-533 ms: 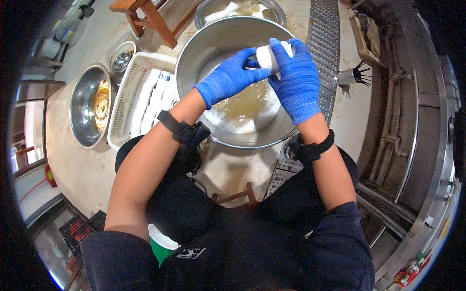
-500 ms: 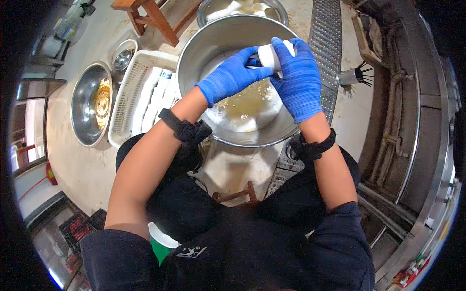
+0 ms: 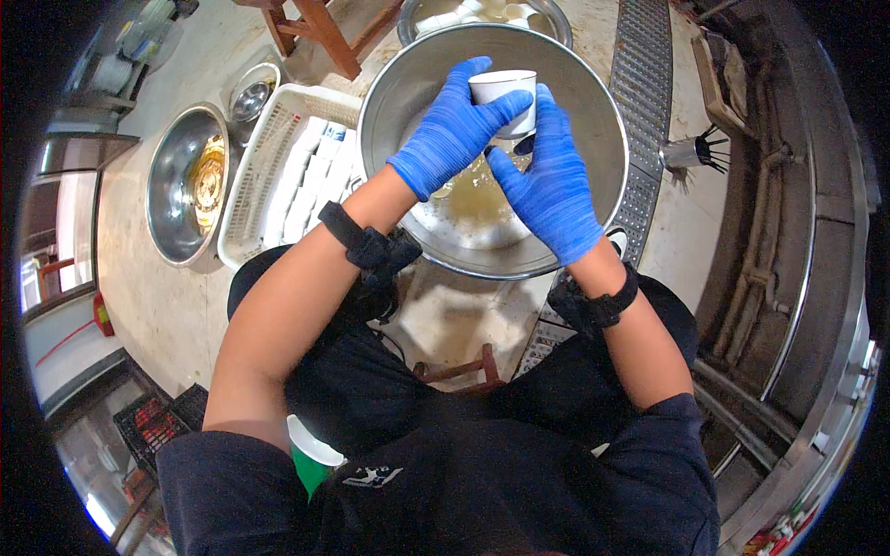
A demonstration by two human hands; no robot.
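Note:
A white cup (image 3: 505,90), tilted slightly, is held above a large steel pot (image 3: 614,199) containing cloudy, foamy water. My left hand (image 3: 447,134), in a blue knit glove, grips the cup from the left, its thumb across the front. My right hand (image 3: 549,190), in a matching glove, has its fingers against the cup's right side and its thumb below the base. Something dark shows under the cup between the right thumb and fingers; I cannot tell whether it is glove or another thing.
Left of the pot stands a white plastic basket (image 3: 243,199) with rows of white cups (image 3: 301,181). Beyond it are a steel bowl (image 3: 167,204) and a smaller bowl (image 3: 269,74). A basin (image 3: 565,23) of white pieces, a wooden stool (image 3: 338,51) and a metal floor grate (image 3: 640,83) lie around.
The white cup has moved slightly left and turned, its rim now facing up. My left thumb has come across its front, and my right hand has shifted down and left to its side.

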